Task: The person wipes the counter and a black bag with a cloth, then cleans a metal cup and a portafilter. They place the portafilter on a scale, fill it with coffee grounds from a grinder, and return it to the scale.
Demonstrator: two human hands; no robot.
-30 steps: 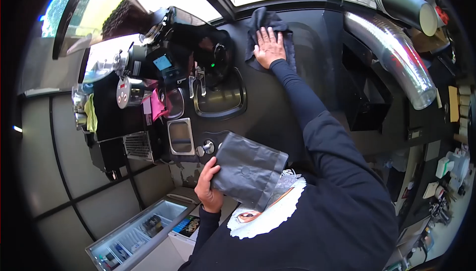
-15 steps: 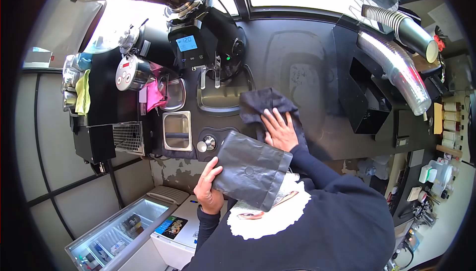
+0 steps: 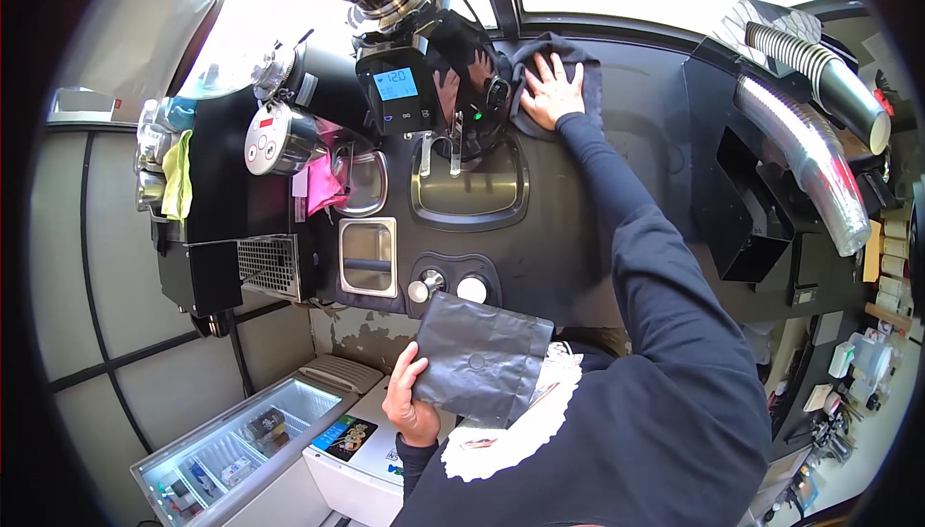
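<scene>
My left hand (image 3: 410, 402) grips the side of a black coffee bag (image 3: 487, 358) with a round valve, held up in front of my chest. Flat on a dark cloth (image 3: 591, 89) lies my right hand (image 3: 555, 98), fingers spread, at the back of the black counter (image 3: 564, 228) near the window. Just left of that cloth stands a coffee grinder (image 3: 400, 113) with a lit display and dark beans on top. Its tray (image 3: 472, 221) sits in front. The round tampers (image 3: 431, 282) rest in a black mat above the bag.
At the right are stacked clear cups (image 3: 809, 161), paper cups (image 3: 819, 74) and a black box (image 3: 747, 223). A metal bin (image 3: 368, 276), a pink cloth (image 3: 326, 183) and a metal-cased machine (image 3: 275, 140) stand left. Below is an open-topped freezer (image 3: 241, 460).
My right hand has moved the dark cloth away from me, from beside the tray to the window edge. The bag has shifted slightly lower, and a white-topped tamper now shows above it.
</scene>
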